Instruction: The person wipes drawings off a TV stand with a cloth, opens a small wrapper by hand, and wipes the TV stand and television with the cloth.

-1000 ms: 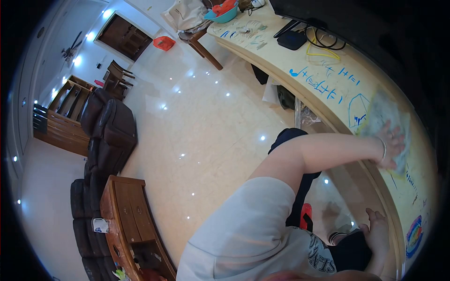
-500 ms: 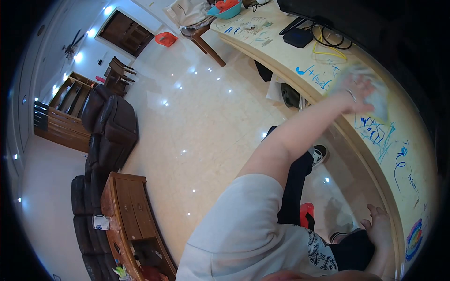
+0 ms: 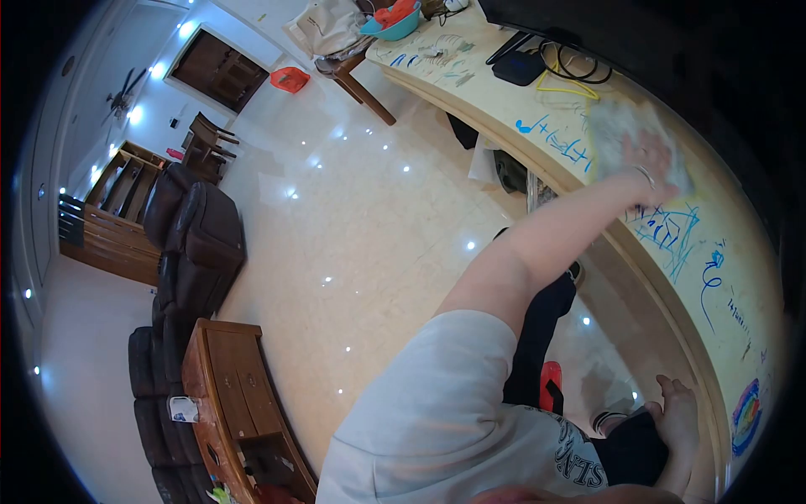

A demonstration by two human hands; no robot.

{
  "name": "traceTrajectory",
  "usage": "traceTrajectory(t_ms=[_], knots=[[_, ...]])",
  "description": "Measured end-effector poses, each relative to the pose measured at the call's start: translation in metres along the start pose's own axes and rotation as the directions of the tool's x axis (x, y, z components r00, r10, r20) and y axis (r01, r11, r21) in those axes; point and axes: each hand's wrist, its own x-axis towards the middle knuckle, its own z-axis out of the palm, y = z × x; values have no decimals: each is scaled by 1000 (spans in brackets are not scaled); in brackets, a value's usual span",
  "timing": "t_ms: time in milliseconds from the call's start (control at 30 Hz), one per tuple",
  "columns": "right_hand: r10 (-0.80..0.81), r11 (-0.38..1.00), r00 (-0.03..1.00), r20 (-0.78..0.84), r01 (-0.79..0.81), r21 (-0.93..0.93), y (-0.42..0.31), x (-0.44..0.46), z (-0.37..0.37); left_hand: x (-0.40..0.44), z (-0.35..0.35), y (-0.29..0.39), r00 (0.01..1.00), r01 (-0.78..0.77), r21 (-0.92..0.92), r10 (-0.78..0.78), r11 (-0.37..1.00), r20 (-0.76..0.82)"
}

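My left hand (image 3: 649, 160) lies palm down on a pale, thin cloth (image 3: 611, 134) and presses it against the cream desk top (image 3: 726, 336). Motion blurs both the fingers and the cloth. Blue scribbles (image 3: 667, 231) mark the desk on either side of the cloth. My right hand (image 3: 677, 416) rests near my dark-trousered thigh, beside the desk's front edge. Its fingers are apart and nothing shows in them.
Behind the cloth stand a black screen (image 3: 579, 38), a black box (image 3: 518, 67) and a yellow cable (image 3: 571, 87). A blue basin (image 3: 395, 29) sits at the far desk end, by a chair (image 3: 357, 88). A wooden cabinet (image 3: 227, 370) and dark sofa (image 3: 206, 235) stand left.
My left hand and the cloth have slid a little along the desk toward the yellow cable. The view has shifted slightly. My right hand stays at the desk edge.
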Motion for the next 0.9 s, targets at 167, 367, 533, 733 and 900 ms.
traceTrajectory(t_ms=[167, 367, 533, 733, 900], knots=[[6, 1000, 1000, -8, -7, -2, -3, 1, -5, -2, 37, 88, 905, -423, -24, 424, 906, 32], [4, 999, 1000, 19, -3, -40, -7, 13, -5, 6, 62, 102, 840, -541, -81, 543, 837, 1], [10, 999, 999, 40, -8, -49, -14, 24, -10, 5, 38, 53, 900, -434, -52, 435, 900, 11], [-1, 999, 999, 46, 4, -45, -17, 29, -8, -14, -10, -54, 999, -9, 7, 9, 1000, -46], [-35, 998, 999, 30, 37, -54, -14, 21, -6, -16, -14, -94, 980, 175, -8, -175, 985, -92]])
